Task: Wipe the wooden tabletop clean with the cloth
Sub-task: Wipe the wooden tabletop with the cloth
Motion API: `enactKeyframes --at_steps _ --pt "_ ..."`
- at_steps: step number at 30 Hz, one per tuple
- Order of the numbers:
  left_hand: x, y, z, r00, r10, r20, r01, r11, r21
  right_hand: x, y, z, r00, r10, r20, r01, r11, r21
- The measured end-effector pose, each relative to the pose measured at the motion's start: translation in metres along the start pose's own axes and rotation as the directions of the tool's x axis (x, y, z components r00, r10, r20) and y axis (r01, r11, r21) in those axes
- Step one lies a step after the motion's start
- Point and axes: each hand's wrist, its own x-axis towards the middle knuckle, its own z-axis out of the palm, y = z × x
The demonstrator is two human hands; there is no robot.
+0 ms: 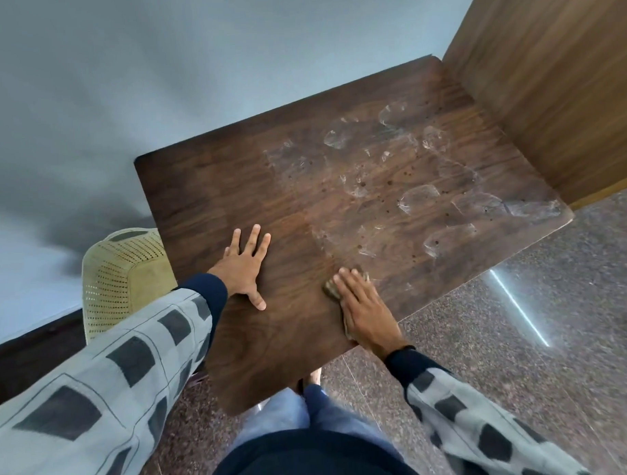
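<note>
1. Olive-brown cloth (330,290), crumpled, lying on the near right part of the table (253,189), close to its edge. It is mostly covered by the right grip (370,313), whose fingers lie straight and press down flat, not curled round it.
2. Left grip (244,271): released, palm flat on bare wood, apparently bracing.
3. Whitish dried smears (413,198) with dark specks, from the middle to the far right of the top. The left half looks cleaner.
4. Wooden panel (548,87), upright along the far right edge.
5. Handling note: even palm pressure and overlapping passes outward into the smears would probably serve best, refolding the cloth if it bunches.
</note>
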Motion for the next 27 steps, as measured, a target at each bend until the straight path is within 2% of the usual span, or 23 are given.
enactKeyframes --at_steps 1,2,3,4,6,7,8,9,10,12,13,15,17,18,19,21,23,24,25,27 --pt "0.0 0.001 -0.001 1.0 -0.009 0.005 0.008 1.0 0.006 0.011 -0.015 0.002 0.992 0.116 -0.048 -0.114 0.992 0.049" --pt "-0.001 0.002 -0.002 1.0 -0.02 0.011 0.019 1.0 0.012 0.018 -0.028 0.004 0.985 0.156 -0.077 -0.151 0.986 0.072" --pt "-0.001 0.003 -0.003 0.999 -0.03 0.014 0.03 0.999 0.015 0.017 -0.037 0.008 0.991 0.114 -0.069 -0.109 0.991 0.071" --pt "-0.002 0.003 -0.004 0.999 -0.031 0.014 0.031 0.999 0.018 0.009 -0.038 0.012 0.999 -0.01 -0.053 0.011 0.999 0.03" --pt "-0.003 0.003 -0.004 1.0 -0.013 0.005 0.013 1.0 0.013 -0.01 -0.015 0.005 0.954 -0.3 0.014 0.3 0.95 -0.086" --pt "-0.003 0.003 -0.004 1.0 -0.005 -0.001 0.005 1.0 0.006 -0.011 0.001 -0.002 0.928 -0.37 0.035 0.371 0.92 -0.123" --pt "-0.004 0.003 -0.004 1.0 -0.003 -0.005 0.003 1.0 -0.001 -0.005 0.013 -0.006 0.926 -0.375 0.047 0.378 0.915 -0.142" --pt "-0.005 0.003 -0.004 1.0 -0.001 -0.006 0.001 1.0 -0.006 0.005 0.016 -0.01 0.952 -0.305 0.036 0.307 0.944 -0.122" --pt "-0.005 0.003 -0.004 1.0 -0.003 -0.008 0.003 1.0 -0.006 0.019 0.013 -0.009 0.984 -0.177 0.002 0.177 0.982 -0.057" --pt "-0.005 0.003 -0.004 1.0 -0.01 -0.014 0.01 1.0 0.0 0.043 -0.012 -0.004 0.997 0.057 -0.056 -0.055 0.998 0.037" --pt "-0.005 0.003 -0.005 1.0 -0.013 -0.017 0.013 1.0 0.0 0.047 -0.022 -0.001 0.996 0.067 -0.059 -0.064 0.997 0.04" --pt "-0.004 0.003 -0.005 1.0 -0.014 -0.027 0.014 1.0 0.0 0.039 -0.021 0.004 0.993 -0.116 -0.03 0.116 0.993 -0.006" --pt "-0.004 0.003 -0.005 1.0 -0.016 -0.019 0.016 1.0 -0.01 0.032 0.01 -0.008 0.935 -0.352 0.036 0.354 0.932 -0.079" --pt "-0.005 0.003 -0.005 1.0 -0.025 -0.019 0.024 1.0 -0.014 0.036 0.026 -0.014 0.916 -0.398 0.054 0.402 0.91 -0.104" --pt "-0.005 0.004 -0.005 0.999 -0.032 -0.017 0.032 0.999 -0.016 0.044 0.036 -0.019 0.922 -0.384 0.052 0.388 0.916 -0.107" --pt "-0.004 0.005 -0.007 1.0 -0.028 -0.011 0.027 0.999 -0.021 0.071 0.034 -0.023 0.981 -0.194 -0.001 0.194 0.98 -0.037" --pt "-0.004 0.005 -0.008 0.999 -0.039 -0.008 0.039 0.999 -0.014 0.094 0.006 -0.017 0.999 -0.022 -0.033 0.022 1.0 0.018" --pt "-0.005 0.005 -0.009 0.999 -0.05 0.004 0.05 0.999 -0.005 0.098 -0.006 -0.014 0.999 -0.029 -0.028 0.03 0.999 0.039" --pt "-0.005 0.006 -0.009 0.998 -0.058 0.012 0.058 0.998 0.003 0.095 -0.011 -0.008 0.994 -0.105 -0.021 0.106 0.994 0.032" --pt "-0.005 0.006 -0.01 0.998 -0.067 0.02 0.067 0.998 0.011 0.078 0.0 -0.003 0.94 -0.341 0.015 0.341 0.94 0.007"
